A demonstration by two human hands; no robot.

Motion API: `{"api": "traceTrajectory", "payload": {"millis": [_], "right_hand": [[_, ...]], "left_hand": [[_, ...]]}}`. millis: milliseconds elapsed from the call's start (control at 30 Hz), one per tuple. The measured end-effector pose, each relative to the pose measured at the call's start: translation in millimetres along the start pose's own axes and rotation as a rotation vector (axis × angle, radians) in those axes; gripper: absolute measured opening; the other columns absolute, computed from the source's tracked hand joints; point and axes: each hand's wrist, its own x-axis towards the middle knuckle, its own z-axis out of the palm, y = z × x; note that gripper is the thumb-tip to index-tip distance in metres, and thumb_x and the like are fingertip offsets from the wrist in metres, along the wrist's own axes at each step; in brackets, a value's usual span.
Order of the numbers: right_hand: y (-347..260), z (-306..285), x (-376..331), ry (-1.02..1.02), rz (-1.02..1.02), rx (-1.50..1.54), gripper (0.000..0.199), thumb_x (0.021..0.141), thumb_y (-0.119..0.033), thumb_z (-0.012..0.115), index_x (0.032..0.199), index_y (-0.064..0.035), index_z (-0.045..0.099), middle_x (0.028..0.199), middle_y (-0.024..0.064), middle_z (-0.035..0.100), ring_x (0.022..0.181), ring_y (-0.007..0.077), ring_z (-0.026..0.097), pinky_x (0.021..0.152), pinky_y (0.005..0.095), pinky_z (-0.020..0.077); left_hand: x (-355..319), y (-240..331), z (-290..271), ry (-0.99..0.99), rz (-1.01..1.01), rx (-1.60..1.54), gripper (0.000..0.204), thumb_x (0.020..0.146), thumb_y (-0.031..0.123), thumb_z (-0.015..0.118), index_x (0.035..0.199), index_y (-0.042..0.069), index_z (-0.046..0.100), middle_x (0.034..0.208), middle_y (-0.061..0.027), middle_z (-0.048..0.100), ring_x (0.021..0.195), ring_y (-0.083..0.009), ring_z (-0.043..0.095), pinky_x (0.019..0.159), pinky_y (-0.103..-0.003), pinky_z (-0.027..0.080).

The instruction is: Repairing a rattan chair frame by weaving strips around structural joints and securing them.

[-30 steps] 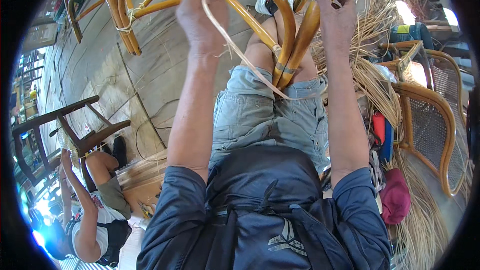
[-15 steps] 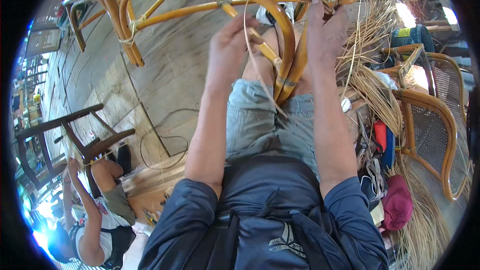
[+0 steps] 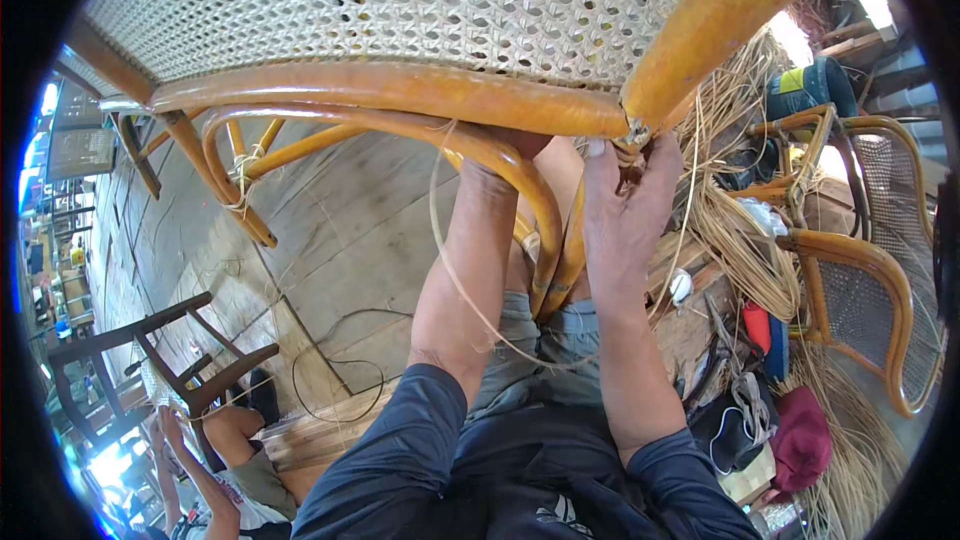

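A rattan chair (image 3: 400,88) with a woven cane seat lies tipped before me, its orange-brown poles meeting at a corner joint (image 3: 636,132). My right hand (image 3: 632,202) grips that joint from below, thumb on its left side and fingers curled on the right. My left hand (image 3: 492,176) reaches up behind the front seat rail, which hides its fingers. A thin pale cane strip (image 3: 447,255) hangs from the rail near my left wrist, loops down past that forearm and ends over my lap. Two curved leg poles (image 3: 552,280) come together between my knees.
Loose cane strands (image 3: 745,240) are heaped at the right, beside another rattan chair (image 3: 860,270). A maroon cloth (image 3: 800,440) and bags lie below them. At left, a co-worker's hands (image 3: 165,425) are at a dark wooden frame (image 3: 180,340). A thin cable (image 3: 300,370) loops on the floor.
The chair's woven seat has come further into view. My left hand has gone from in front of the poles to behind the rail. My right hand stays at the corner joint.
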Motion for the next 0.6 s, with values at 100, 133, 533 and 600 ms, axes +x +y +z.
{"api": "traceTrajectory", "payload": {"millis": [100,133,533,600], "right_hand": [[-1,1,1,-0.032,0.156,0.204,0.045,0.081,-0.009,0.065,0.119,0.0031,0.044,0.11,0.0164,0.046,0.109,0.0261,0.044,0.092,0.0359,0.0376],[2,1,3,-0.04,0.16,0.202,0.045,0.081,-0.009,0.065,0.119,0.0031,0.044,0.11,0.0164,0.046,0.109,0.0261,0.044,0.092,0.0359,0.0376],[14,-30,-21,-0.117,0.092,0.27,0.03,0.093,-0.018,0.053,0.114,0.0033,0.049,0.101,0.006,0.055,0.093,0.0122,0.05,0.082,0.0253,0.0405],[12,-59,-54,-0.352,0.159,0.23,0.036,0.092,-0.022,0.054,0.116,0.0043,0.049,0.105,0.0075,0.054,0.1,0.0162,0.05,0.087,0.0279,0.0401]], "left_hand": [[-20,1,0,0.009,0.0,0.025,0.041,0.089,0.036,0.052,0.115,0.005,0.054,0.116,-0.014,0.056,0.108,-0.0244,0.051,0.095,-0.039,0.041],[-31,-4,2,0.015,0.002,0.032,0.041,0.089,0.036,0.052,0.114,0.005,0.054,0.115,-0.0139,0.056,0.108,-0.0244,0.051,0.095,-0.039,0.041],[19,-16,-32,0.209,0.075,0.014,0.038,0.089,0.036,0.052,0.111,0.005,0.055,0.112,-0.0126,0.057,0.102,-0.0238,0.052,0.09,-0.038,0.043],[40,0,-42,0.231,0.123,0.027,0.038,0.089,0.036,0.052,0.111,0.005,0.055,0.111,-0.0124,0.057,0.102,-0.0237,0.052,0.09,-0.038,0.043]]}}
